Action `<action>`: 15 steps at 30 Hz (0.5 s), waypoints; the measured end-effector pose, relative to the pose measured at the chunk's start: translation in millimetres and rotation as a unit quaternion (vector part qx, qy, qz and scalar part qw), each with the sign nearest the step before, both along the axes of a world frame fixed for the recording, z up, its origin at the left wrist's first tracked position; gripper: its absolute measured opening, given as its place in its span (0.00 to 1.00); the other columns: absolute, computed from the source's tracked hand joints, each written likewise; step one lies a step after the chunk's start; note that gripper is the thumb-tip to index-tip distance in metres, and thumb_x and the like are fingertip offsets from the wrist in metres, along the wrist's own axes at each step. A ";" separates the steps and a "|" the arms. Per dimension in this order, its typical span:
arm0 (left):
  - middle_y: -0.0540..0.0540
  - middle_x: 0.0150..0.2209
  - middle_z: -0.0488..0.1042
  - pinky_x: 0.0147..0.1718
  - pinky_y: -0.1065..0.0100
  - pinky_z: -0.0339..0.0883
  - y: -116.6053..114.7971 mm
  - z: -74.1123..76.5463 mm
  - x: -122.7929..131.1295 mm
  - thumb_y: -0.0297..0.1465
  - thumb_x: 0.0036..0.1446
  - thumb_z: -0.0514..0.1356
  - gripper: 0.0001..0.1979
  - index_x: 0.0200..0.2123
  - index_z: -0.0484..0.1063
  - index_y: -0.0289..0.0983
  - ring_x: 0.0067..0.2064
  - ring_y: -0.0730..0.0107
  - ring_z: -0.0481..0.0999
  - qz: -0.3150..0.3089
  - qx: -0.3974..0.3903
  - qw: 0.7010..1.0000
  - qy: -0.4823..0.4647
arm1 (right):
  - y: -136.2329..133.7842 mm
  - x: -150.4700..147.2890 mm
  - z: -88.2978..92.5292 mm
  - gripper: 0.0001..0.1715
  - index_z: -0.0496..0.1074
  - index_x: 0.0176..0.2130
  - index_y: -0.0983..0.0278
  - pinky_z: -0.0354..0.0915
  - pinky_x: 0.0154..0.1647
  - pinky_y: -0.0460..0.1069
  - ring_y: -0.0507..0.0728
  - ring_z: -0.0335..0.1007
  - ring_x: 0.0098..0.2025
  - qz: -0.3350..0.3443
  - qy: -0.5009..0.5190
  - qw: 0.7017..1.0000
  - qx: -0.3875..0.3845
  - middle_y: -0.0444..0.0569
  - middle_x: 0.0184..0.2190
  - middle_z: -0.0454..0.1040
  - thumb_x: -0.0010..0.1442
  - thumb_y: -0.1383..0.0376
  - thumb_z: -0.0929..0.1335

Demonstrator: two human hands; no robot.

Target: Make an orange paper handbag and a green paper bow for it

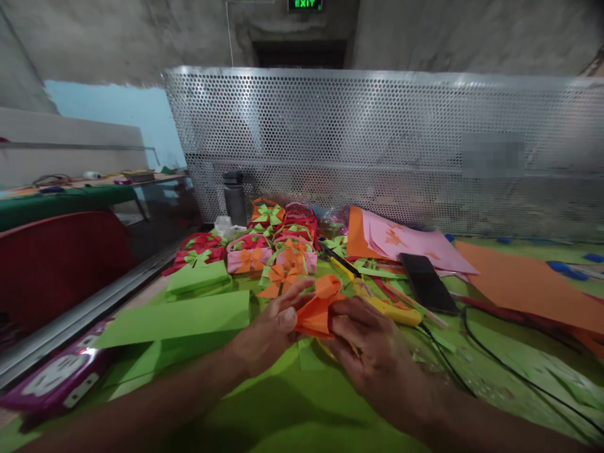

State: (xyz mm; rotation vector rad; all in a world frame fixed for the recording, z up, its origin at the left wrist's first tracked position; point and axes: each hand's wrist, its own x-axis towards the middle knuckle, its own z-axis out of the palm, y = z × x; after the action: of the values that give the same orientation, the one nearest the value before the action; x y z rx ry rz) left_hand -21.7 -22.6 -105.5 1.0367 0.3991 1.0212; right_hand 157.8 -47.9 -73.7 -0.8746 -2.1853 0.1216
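Observation:
Between my hands is a folded piece of orange paper [317, 309], its top bent into a loop. My left hand [276, 318] pinches its left side with thumb and fingers. On the right side, the curled fingers of my right hand [365, 336] grip it and hide part of it. Just behind lies an orange paper bow [283, 280]. Small paper bags with handles and bows, such as a pink bag [243, 259], stand farther back. A yellow glue gun [394, 311] lies right of my right hand, near yellow-handled scissors [342, 263].
Green paper sheets [184, 318] and a purple power strip [61, 377] lie at left. A black phone [427, 283] rests by pink sheets [406, 242] and an orange sheet [533, 283]. A black cable [514, 365] crosses the right. Behind stand a grey bottle [234, 201] and a perforated metal panel [330, 132].

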 end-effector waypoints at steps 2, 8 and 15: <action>0.41 0.56 0.62 0.49 0.61 0.59 -1.2 -3.4 0.5 0.43 0.46 0.64 0.34 0.55 0.59 0.43 0.54 0.56 0.64 0.001 -0.013 1.000 0.008 | -3.6 -3.9 -0.9 0.05 0.71 0.30 0.62 0.65 0.40 0.53 0.56 0.68 0.35 0.015 0.026 0.999 -0.036 0.47 0.29 0.73 0.56 0.70 0.65; 0.37 0.58 0.59 0.46 0.59 0.60 -9.7 9.0 9.3 0.43 0.40 0.66 0.39 0.55 0.59 0.38 0.56 0.48 0.61 -0.007 -0.037 0.999 0.020 | -8.7 -9.3 -8.0 0.13 0.72 0.39 0.56 0.66 0.46 0.53 0.58 0.68 0.46 0.039 0.098 0.993 -0.057 0.46 0.37 0.75 0.53 0.69 0.67; 0.40 0.55 0.62 0.45 0.59 0.59 -13.8 11.4 13.8 0.38 0.45 0.63 0.31 0.53 0.60 0.40 0.55 0.49 0.62 -0.008 -0.036 0.999 0.016 | -5.8 -8.8 -15.7 0.13 0.74 0.39 0.53 0.66 0.47 0.55 0.59 0.68 0.46 0.048 0.123 0.986 -0.098 0.45 0.43 0.74 0.56 0.68 0.65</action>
State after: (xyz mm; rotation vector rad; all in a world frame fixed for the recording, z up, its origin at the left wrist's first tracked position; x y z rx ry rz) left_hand -7.9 -36.4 -94.1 0.9919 0.4497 0.9693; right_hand 149.0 -53.7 -89.4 -0.8137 -2.0056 0.4756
